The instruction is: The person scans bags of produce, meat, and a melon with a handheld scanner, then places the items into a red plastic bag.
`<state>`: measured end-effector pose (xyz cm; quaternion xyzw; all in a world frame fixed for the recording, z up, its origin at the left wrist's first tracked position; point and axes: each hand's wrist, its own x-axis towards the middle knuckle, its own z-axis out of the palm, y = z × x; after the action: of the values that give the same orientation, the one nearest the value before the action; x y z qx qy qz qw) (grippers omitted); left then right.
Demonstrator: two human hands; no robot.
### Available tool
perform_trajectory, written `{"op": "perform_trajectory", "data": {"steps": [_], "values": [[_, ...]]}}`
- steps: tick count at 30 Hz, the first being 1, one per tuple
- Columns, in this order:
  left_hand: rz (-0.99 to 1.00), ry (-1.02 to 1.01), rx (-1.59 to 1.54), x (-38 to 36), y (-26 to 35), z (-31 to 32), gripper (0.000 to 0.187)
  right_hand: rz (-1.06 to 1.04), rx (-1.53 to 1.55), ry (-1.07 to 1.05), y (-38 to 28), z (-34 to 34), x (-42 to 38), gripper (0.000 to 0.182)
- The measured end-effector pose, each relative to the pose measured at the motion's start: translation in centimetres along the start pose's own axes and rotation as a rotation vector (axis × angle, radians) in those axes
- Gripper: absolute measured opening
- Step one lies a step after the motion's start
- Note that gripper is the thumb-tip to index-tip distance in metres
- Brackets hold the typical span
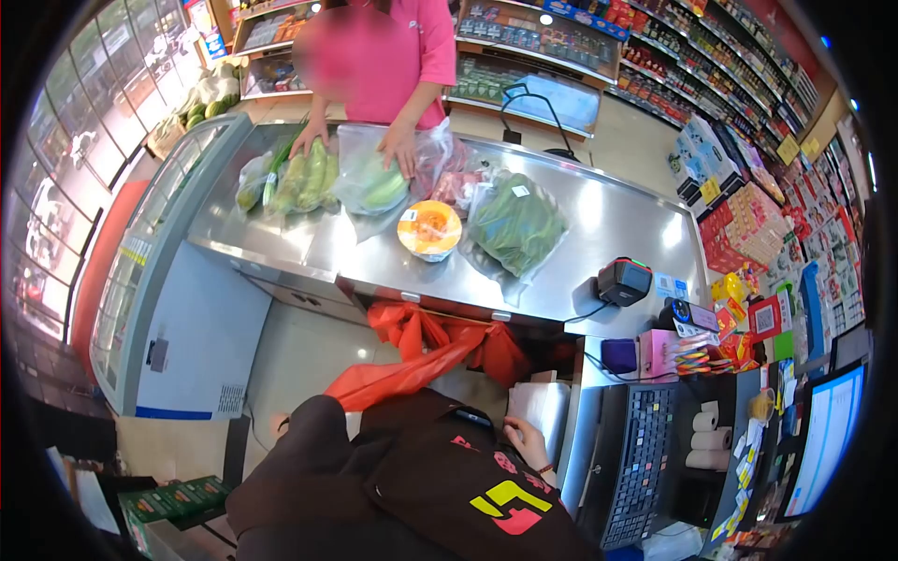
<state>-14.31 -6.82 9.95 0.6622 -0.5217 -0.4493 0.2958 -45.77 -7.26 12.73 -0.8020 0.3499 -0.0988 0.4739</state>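
Observation:
My left hand (281, 425) shows only as a small patch past the dark sleeve; its fingers are hidden. Near that arm, a red plastic bag (402, 360) trails out from under the counter, its near end behind my sleeve. My right hand (529, 443) rests by the dark apron (440, 458), fingers loosely bent and apart, holding nothing visible. Just beyond it lies a stack of clear plastic bags (540, 411). On the steel counter (346, 252) are a wrapped cut pumpkin (429, 230), bagged leafy greens (517, 224) and bagged light-green vegetables (307, 178).
Across the counter, a person in a pink top (421, 47) has both hands on the bagged vegetables. A black scanner (625, 281) stands on the counter's right. At my right are a keyboard (638, 467) and a monitor (823, 439). A glass-topped freezer (192, 318) stands left.

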Motion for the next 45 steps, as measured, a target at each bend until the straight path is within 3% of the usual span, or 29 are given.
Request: {"op": "perform_trajectory", "data": {"steps": [3, 6, 8, 13, 14, 16, 17, 19, 21, 22, 23, 24, 27, 28, 29, 31, 33, 35, 37, 38, 39, 41, 45], "values": [[0.055, -0.006, 0.035, -0.5, 1.3, 0.8, 0.024, -0.001, -0.009, 0.002, 0.4, 0.2, -0.4, 0.027], [-0.059, 0.074, 0.188, -5.9, -3.6, -0.5, 0.024, 0.000, -0.014, -0.007, -0.2, 0.4, -0.3, 0.028], [-0.245, 0.144, 0.342, -11.5, -9.1, -2.2, 0.024, -0.019, -0.037, -0.035, -0.5, 0.7, 0.0, 0.029], [-1.014, 0.278, 0.723, -28.4, -19.9, -7.6, 0.025, -0.072, -0.078, -0.134, -1.1, 1.1, 1.1, 0.031], [-1.154, 0.277, 0.781, -30.3, -20.6, -8.1, 0.025, -0.048, -0.062, -0.153, -1.4, 1.2, 1.3, 0.030], [-1.220, 0.333, 0.803, -29.1, -21.5, -7.6, 0.025, -0.045, -0.050, -0.152, -1.9, 1.2, 1.4, 0.030], [-1.146, 0.377, 0.726, -25.8, -21.4, -6.4, 0.025, -0.040, -0.044, -0.145, -2.0, 1.3, 1.2, 0.030], [-0.772, 0.524, 0.361, -15.6, -21.1, -1.8, 0.020, -0.026, -0.034, -0.094, -2.0, 1.2, 0.6, 0.035], [0.112, 0.616, 0.652, -2.4, -24.4, 6.4, 0.015, 0.000, -0.031, -0.014, -1.6, 1.1, -0.4, 0.042], [-0.242, 0.173, -0.150, -2.1, -9.4, 5.3, 0.015, -0.007, -0.042, 0.069, -1.2, 1.1, -1.0, 0.045], [0.102, 0.279, -0.157, -0.6, -3.6, 8.5, 0.018, -0.009, -0.055, 0.159, -0.9, 1.2, -1.6, 0.049], [0.228, 0.030, -0.168, 0.1, 1.4, 10.2, 0.020, -0.006, -0.070, 0.258, -0.5, 1.2, -2.2, 0.052], [0.367, -0.498, -0.186, -2.2, 14.9, 11.5, 0.017, 0.183, 0.069, 0.382, 0.5, 0.8, -4.2, 0.050], [0.468, -0.553, -0.227, -2.6, 16.7, 12.6, 0.016, -0.026, 0.039, 0.599, 2.3, 1.7, -4.4, 0.048], [0.566, -0.613, -0.272, -3.1, 17.8, 14.0, 0.016, -0.050, -0.073, 0.694, 6.2, 3.6, -5.3, 0.048], [0.650, -0.700, -0.297, -5.0, 19.2, 15.9, 0.015, 0.013, 0.082, 0.778, 5.1, 2.7, -7.9, 0.045], [0.650, -0.795, -0.082, -6.7, 19.8, 15.6, 0.018, 0.033, 0.247, 0.843, 2.9, 2.1, -9.3, 0.043], [0.589, -0.859, -0.042, -6.5, 18.9, 15.2, 0.021, 0.178, 0.500, 0.813, 4.3, 1.7, -9.1, 0.038], [0.340, -0.857, -0.144, -6.4, 18.4, 13.9, 0.022, 0.200, 0.367, 0.924, 6.1, 2.5, -8.8, 0.037], [0.483, -0.736, 0.041, -5.9, 18.4, 12.7, 0.021, 0.199, 0.331, 0.973, 6.1, 2.5, -8.7, 0.034], [0.432, -0.696, 0.021, -5.7, 17.6, 11.8, 0.024, 0.232, 0.295, 0.953, 6.1, 2.3, -8.7, 0.032], [0.586, -0.555, 0.222, -5.4, 16.6, 9.4, 0.031, 0.292, 0.225, 0.895, 2.4, 0.4, -9.0, 0.029], [0.523, -0.380, 0.495, -6.2, 13.6, 5.7, 0.039, 0.237, 0.068, 0.846, 1.1, -0.4, -7.6, 0.025]]}}
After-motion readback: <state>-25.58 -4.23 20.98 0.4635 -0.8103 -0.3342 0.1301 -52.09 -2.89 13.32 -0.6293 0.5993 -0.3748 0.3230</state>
